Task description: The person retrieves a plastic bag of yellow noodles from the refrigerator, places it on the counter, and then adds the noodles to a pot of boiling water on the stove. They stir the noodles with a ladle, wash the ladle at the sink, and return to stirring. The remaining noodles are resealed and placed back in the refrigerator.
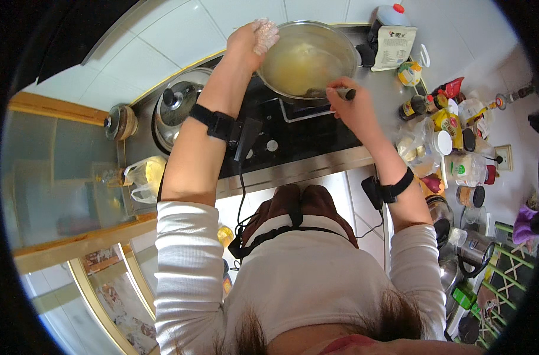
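A wide metal pot (356, 71) of cloudy yellowish liquid (291, 66) stands on the black cooktop (269, 142). Pale matter shows near the middle of the liquid. My left hand (263, 37) is at the pot's left rim, its fingers coated in a whitish, floury or doughy layer. Whether those fingers hold anything is unclear. At the pot's near right rim, my right hand (351, 100) grips the handle of a cooking utensil (314, 92). The utensil's dark head lies inside the near rim, and its exact shape is blurred.
Left of my forearm sits a pan with a glass lid (180, 100). A lidded jar (121, 122) and a plastic bag (147, 177) are farther left. Bottles, including a dark sauce bottle (412, 108), crowd the right counter. A white pouch (393, 48) stands behind the pot's right handle.
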A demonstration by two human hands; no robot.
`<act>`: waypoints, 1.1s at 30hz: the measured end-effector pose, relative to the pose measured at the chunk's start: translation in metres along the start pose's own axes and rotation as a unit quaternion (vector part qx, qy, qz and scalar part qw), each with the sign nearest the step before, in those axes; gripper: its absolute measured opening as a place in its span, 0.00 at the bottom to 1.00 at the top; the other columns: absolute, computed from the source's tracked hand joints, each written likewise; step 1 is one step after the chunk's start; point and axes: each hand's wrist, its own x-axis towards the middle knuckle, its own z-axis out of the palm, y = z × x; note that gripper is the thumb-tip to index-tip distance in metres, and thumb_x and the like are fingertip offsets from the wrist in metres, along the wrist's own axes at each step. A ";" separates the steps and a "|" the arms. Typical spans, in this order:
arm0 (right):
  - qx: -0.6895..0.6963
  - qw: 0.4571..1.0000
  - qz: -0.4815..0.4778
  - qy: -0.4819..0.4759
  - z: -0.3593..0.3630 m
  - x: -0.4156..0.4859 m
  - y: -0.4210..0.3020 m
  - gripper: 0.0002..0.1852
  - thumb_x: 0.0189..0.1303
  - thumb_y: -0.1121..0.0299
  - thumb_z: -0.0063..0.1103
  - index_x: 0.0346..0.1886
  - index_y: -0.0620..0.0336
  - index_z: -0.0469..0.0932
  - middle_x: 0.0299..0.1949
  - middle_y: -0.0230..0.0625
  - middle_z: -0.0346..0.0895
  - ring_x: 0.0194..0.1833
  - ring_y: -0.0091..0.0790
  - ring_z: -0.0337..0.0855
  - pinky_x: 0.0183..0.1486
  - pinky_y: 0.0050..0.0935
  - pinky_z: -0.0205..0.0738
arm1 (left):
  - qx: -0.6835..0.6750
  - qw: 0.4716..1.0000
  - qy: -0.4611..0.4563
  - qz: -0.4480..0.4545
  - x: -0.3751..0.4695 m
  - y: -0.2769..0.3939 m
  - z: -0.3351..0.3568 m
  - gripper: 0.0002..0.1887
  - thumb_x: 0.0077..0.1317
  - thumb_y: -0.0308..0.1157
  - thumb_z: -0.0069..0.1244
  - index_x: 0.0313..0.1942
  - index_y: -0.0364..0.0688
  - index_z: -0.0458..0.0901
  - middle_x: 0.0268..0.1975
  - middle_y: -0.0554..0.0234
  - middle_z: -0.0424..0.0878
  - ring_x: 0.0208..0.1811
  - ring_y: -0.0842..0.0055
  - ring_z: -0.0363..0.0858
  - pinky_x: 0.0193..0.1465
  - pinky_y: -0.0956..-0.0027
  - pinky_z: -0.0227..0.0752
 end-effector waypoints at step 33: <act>-0.561 0.824 -0.061 -0.043 0.179 -0.057 -0.109 0.36 0.50 0.79 0.71 0.65 0.41 0.75 0.58 0.49 0.78 0.58 0.54 0.80 0.59 0.46 0.77 | -0.240 0.958 0.152 0.042 -0.288 0.138 -0.530 0.22 0.79 0.31 0.33 0.67 0.26 0.64 0.68 0.36 0.70 0.73 0.49 0.65 0.79 0.49 0.57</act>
